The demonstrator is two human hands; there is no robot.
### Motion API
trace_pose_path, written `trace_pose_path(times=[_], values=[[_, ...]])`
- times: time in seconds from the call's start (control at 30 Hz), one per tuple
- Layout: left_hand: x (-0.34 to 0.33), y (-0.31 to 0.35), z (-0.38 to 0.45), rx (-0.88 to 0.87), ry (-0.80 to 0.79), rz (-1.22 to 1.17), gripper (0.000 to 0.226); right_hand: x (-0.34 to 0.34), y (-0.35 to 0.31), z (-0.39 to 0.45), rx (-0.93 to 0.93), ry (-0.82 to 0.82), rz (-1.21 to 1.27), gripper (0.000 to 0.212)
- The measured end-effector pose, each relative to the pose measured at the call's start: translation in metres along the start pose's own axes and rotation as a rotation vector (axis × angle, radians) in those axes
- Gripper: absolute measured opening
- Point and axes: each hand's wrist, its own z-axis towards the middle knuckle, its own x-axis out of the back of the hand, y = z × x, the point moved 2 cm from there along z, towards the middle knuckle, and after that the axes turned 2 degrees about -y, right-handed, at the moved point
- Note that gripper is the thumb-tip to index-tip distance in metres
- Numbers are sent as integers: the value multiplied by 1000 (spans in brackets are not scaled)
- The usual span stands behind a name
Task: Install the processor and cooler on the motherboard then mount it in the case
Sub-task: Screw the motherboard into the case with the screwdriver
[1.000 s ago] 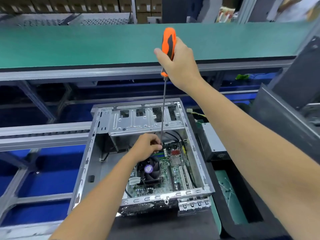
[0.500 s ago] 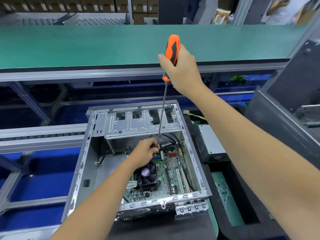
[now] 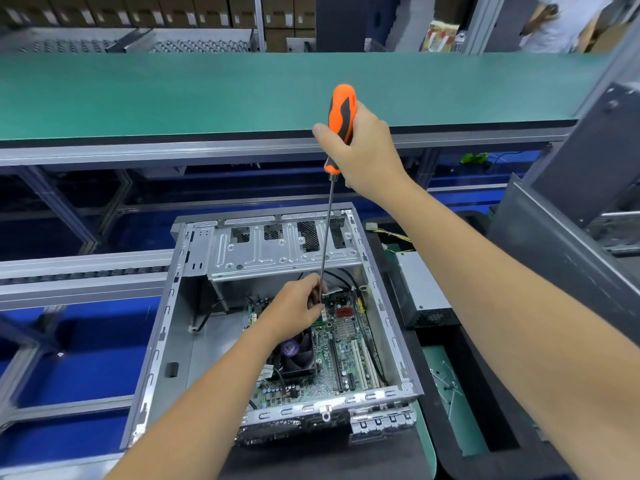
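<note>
Case [image 3: 166, 327] lay open on its side on the bench, motherboard [image 3: 349, 344] already seated on its floor, cooler [image 3: 298, 355] with its fan fixed over the processor position (processor itself hidden beneath).

Right hand [image 3: 367, 150] was wrapped firmly round the orange handle of a long screwdriver [image 3: 341, 116], held high above the case. The thin shaft ran steeply down to the board's far edge. Left hand [image 3: 298, 306] reached into the case, fingers pinched round the lower shaft near its tip, steadying it. Screw and tip were hidden behind those fingers.

Judgement: mounting stage, board being screwed down.

Handling: board is stiff but fragile, crowded with small parts and slots; best touched only at edges or bare corners, never by the cooler. A slip of the long shaft could gouge traces. Sheet-metal case looks light, with thin edges; grip it by the folded rims. Power supply [image 3: 420, 289] sat just beside the case.
</note>
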Motion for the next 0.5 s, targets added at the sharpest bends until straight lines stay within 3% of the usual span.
trace_pose_path(times=[0.23,0.5], values=[[-11,10,7,-31,-8,6,35,8,2,-5,10,-15,-8,31],[-17,6,13,-3,-20,64,29,14,8,-14,1,-11,-50,29]])
